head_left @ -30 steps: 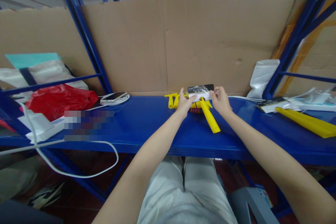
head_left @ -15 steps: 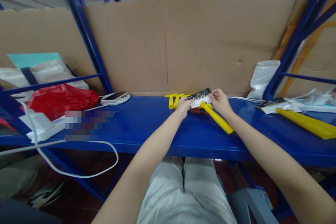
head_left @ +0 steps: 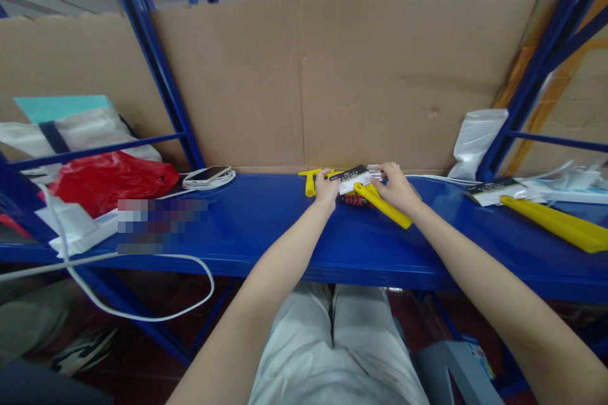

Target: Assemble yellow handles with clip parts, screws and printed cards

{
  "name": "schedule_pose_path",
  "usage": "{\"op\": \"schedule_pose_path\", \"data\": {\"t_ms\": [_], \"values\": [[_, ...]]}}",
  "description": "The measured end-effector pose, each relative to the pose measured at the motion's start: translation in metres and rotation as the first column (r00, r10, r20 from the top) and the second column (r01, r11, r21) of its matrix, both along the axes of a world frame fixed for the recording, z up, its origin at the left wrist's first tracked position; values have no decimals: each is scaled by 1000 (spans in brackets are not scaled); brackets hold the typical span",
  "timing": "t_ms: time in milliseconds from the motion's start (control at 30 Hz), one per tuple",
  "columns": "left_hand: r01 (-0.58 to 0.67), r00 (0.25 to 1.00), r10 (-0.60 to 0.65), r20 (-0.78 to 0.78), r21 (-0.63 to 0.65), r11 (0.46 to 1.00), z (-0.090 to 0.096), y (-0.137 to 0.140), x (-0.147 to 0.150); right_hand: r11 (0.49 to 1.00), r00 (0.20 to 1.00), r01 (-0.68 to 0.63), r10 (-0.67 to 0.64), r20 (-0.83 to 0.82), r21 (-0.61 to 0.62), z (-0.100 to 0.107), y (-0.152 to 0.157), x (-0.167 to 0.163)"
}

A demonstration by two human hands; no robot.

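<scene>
My left hand [head_left: 327,188] is closed on the left end of a small black-and-white printed card [head_left: 351,178], held just above the blue shelf. A yellow plastic tool with a long handle [head_left: 387,209] slants from beneath the card toward me, under my right hand [head_left: 396,186]. That hand's fingers are bent at the card's right end, around some thin pale and dark pieces [head_left: 377,171] too small to make out. Below the card lies a red-and-black handle [head_left: 352,200]. Just behind my left hand is a yellow T-shaped piece [head_left: 310,182], with another partly hidden.
On the right of the blue shelf [head_left: 266,228] lie another printed card [head_left: 494,191] and a long yellow tool [head_left: 555,223]. A phone [head_left: 212,174] rests on a coiled white cable at left, near a red plastic bag [head_left: 114,183]. Cardboard [head_left: 380,76] stands along the back.
The card and the yellow tool have shifted slightly left and away from me. My right hand has moved from a pinch at the card's corner to the thin pieces beside it.
</scene>
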State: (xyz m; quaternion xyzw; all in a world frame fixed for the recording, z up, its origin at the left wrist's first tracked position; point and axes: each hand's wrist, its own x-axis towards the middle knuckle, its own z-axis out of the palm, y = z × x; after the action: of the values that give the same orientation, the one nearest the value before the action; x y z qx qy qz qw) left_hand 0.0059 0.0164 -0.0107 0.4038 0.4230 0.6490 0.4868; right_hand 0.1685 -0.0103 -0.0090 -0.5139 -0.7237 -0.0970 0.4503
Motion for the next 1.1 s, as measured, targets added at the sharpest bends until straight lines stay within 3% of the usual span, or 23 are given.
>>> {"op": "schedule_pose_path", "data": {"t_ms": [233, 367, 800, 1100], "values": [[-5, 999, 4, 41, 15, 1000, 3, -2, 0, 975, 977, -106, 138, 160, -193, -1, -8, -10], [-30, 998, 28, 49, 23, 999, 2, -2, 0, 977, 962, -99, 142, 232, -187, -2, -9, -13], [-47, 984, 62, 167, -91, 995, 3, 8, -3, 980, 847, 100, 5, 532, -170, 11, -26, -21], [86, 969, -55, 239, -122, 989, 8, -2, -3, 973, 814, 169, -49, 578, -155, 8, -27, -20]]}}
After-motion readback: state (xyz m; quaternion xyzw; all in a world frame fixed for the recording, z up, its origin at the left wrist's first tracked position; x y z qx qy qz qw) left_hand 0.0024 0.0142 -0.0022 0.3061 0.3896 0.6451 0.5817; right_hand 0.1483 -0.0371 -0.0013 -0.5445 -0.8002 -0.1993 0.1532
